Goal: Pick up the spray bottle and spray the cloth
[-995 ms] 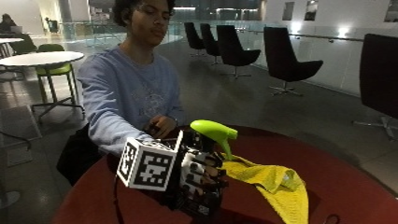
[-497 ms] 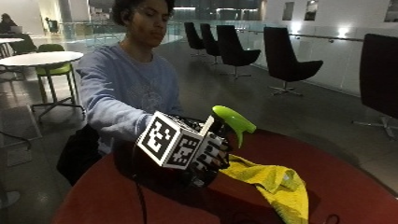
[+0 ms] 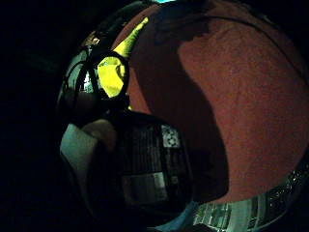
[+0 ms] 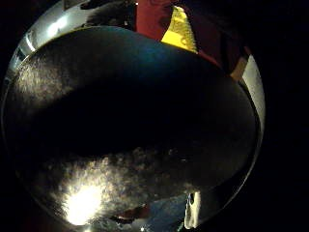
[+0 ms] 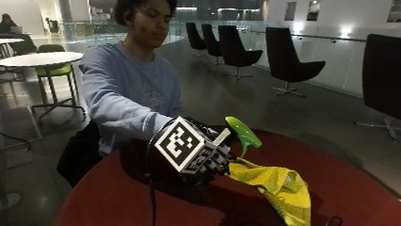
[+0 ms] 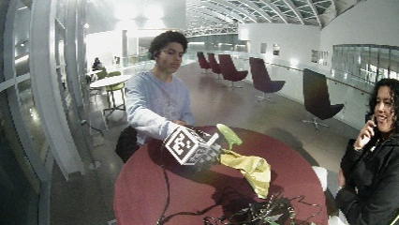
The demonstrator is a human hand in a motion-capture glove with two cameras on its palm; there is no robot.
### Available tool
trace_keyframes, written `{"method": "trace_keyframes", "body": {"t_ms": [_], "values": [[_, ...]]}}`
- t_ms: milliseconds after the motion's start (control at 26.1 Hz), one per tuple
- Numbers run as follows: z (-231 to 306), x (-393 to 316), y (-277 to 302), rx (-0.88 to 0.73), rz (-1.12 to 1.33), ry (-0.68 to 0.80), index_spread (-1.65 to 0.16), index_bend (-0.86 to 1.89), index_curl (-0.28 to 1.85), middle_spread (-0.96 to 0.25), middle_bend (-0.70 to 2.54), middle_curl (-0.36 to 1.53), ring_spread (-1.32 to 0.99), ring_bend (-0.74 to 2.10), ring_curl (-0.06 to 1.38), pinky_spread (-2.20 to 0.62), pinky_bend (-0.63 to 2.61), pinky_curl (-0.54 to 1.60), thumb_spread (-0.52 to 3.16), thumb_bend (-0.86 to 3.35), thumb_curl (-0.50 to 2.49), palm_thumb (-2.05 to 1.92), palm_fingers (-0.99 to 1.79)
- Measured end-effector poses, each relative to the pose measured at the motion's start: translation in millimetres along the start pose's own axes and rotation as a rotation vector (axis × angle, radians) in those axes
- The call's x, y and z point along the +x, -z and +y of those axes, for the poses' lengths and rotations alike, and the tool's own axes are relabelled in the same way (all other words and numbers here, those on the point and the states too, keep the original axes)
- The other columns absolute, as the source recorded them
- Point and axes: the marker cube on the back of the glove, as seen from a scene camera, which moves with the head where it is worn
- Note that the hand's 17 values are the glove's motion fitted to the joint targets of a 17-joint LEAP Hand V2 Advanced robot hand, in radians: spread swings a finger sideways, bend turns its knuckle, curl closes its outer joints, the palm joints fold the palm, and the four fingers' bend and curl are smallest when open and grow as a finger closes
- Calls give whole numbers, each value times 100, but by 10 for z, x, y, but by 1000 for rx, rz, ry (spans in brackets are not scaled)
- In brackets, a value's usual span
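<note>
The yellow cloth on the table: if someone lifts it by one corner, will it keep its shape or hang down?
The yellow cloth lies crumpled in soft folds on the red table, so it would probably hang limp. It looks thin, so likely light, and it may slide if pushed.

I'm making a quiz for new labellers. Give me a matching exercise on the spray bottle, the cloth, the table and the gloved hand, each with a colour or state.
1. spray bottle
2. cloth
3. table
4. right hand

a. dark red, round
b. yellow, crumpled on the table
c. wears a black glove, at the bottle
d. green trigger head, tilted toward the cloth

Pairs: 1-d, 2-b, 3-a, 4-c
</note>
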Motion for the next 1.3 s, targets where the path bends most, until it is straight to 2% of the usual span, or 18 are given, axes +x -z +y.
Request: {"method": "trace_keyframes", "body": {"t_ms": [383,1301], "values": [[-26,-140,-177,-51,106,-78,-24,25,57,-11,40,48,-8,45,38,15,17,28,44,-3,69,106,118],[32,-255,-176,-77,146,-95,-24,22,59,-11,40,49,-8,44,38,15,17,28,44,-3,71,105,117]]}}
